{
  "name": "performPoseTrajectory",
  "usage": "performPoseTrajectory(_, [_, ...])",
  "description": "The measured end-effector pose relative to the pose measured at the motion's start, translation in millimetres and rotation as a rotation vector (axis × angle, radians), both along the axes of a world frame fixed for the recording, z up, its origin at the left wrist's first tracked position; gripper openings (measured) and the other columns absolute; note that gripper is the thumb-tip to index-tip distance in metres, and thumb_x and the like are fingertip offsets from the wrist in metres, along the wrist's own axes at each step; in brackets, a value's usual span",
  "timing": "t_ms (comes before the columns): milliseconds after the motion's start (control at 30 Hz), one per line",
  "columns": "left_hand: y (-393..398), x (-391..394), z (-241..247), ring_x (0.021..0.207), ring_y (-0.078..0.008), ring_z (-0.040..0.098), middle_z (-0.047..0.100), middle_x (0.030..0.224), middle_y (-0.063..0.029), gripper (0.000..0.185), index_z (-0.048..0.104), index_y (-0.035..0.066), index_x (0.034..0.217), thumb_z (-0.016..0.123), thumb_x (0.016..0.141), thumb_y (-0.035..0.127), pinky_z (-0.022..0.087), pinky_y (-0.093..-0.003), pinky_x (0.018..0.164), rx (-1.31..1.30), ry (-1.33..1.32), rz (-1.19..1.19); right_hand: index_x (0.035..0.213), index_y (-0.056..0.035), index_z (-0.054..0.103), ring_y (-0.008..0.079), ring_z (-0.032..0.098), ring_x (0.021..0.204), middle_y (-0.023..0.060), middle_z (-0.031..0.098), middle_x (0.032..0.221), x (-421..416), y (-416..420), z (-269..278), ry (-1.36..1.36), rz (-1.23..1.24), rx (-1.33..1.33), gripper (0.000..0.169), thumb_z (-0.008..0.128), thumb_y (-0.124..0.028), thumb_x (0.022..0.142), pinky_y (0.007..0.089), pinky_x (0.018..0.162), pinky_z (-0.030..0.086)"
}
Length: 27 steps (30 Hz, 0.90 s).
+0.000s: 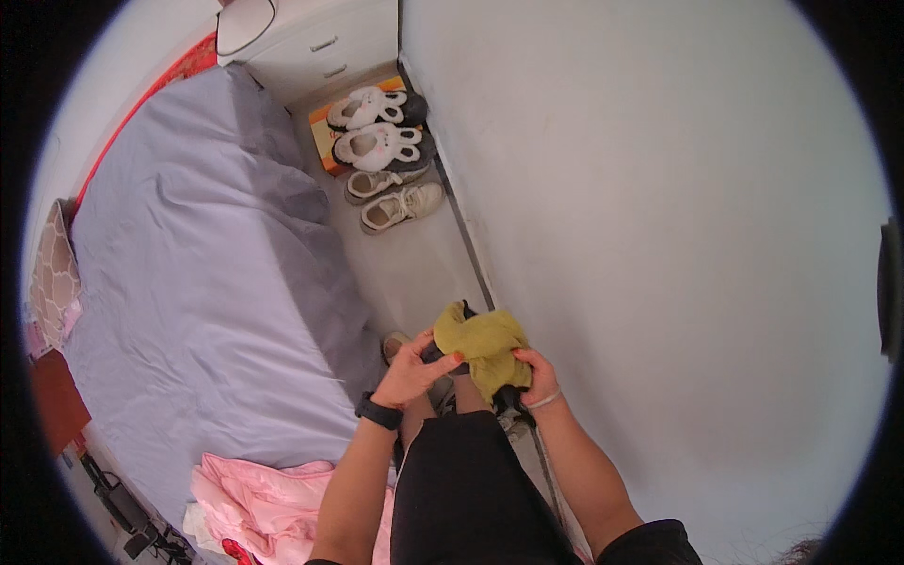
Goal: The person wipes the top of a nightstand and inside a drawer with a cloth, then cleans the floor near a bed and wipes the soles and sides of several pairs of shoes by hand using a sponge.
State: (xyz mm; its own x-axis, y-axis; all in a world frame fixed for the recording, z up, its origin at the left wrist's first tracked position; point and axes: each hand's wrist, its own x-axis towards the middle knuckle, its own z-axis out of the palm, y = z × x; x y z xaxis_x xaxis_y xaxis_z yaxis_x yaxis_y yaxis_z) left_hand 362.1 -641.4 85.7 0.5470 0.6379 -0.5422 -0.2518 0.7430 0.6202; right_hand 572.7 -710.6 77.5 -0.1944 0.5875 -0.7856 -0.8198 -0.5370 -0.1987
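Observation:
In front of my legs I hold a crumpled yellow cloth (494, 335) up between both hands. My left hand (409, 371), with a black watch at the wrist, grips its left side, the thumb lying on top. My right hand (540, 376), with a pale band at the wrist, pinches the right side. Black material (510, 400) shows below the cloth and at its upper edge; whether it is a separate item or part of the cloth, I cannot tell. Beneath my hands, a beige shoe (395, 345) is partly visible on the floor.
A bed with a grey-lilac sheet (212, 282) runs along the left, with a pink padded garment (275, 505) on it. A white wall (671, 247) borders the right. Ahead on the floor (417, 275) stand pale lace-up shoes (402, 207), rabbit-faced slippers (378, 146) on an orange box, and a white drawer cabinet (318, 53).

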Motion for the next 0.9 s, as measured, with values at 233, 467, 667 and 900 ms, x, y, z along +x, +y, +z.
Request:
performPoseTrajectory(233, [10,-18,-34,0.083,-0.0074,0.055,0.060,0.095,-0.0014,0.042,0.056,-0.002,0.107,0.074,0.070,0.005,0.045,-0.0210,0.075,-0.150,-0.016,0.021,0.119,-0.0014,0.049,0.0188,0.052,0.100,0.0096,0.056,0.107,-15,39,-43,-0.823,0.342,-0.096,0.038,0.058,-0.015,0.084,0.0288,0.077,0.048])
performPoseTrajectory(467, [11,-8,-64,0.089,-0.0113,0.057,0.059,0.103,-0.0051,0.024,0.060,0.000,0.093,0.068,0.071,-0.004,0.045,-0.0226,0.077,-0.305,-0.133,0.125,0.115,-0.0016,0.053,0.0117,0.051,0.097,0.0080,0.056,0.107,-17,25,-76,-0.904,0.602,0.305,0.035,0.056,-0.023,0.088,0.0256,0.078,0.045])
performPoseTrajectory(667, [16,-48,-121,0.115,-0.0239,0.045,0.050,0.121,-0.0118,0.039,0.060,0.004,0.077,0.044,0.052,-0.022,0.035,-0.0328,0.096,0.035,0.084,0.268,0.117,-0.0007,0.050,0.0130,0.051,0.099,0.0048,0.054,0.112,-13,28,-54,-0.788,0.359,0.090,0.033,0.046,-0.022,0.093,0.0280,0.087,0.041])
performPoseTrajectory(900, [22,-55,-128,0.107,-0.0255,0.048,0.049,0.111,-0.0111,0.040,0.059,0.006,0.097,0.038,0.070,-0.016,0.041,-0.0348,0.090,0.526,1.068,0.092,0.115,0.0026,0.052,0.0133,0.050,0.101,0.0049,0.054,0.112,-10,33,-34,-0.714,0.192,0.082,0.034,0.045,-0.023,0.093,0.0282,0.090,0.038])
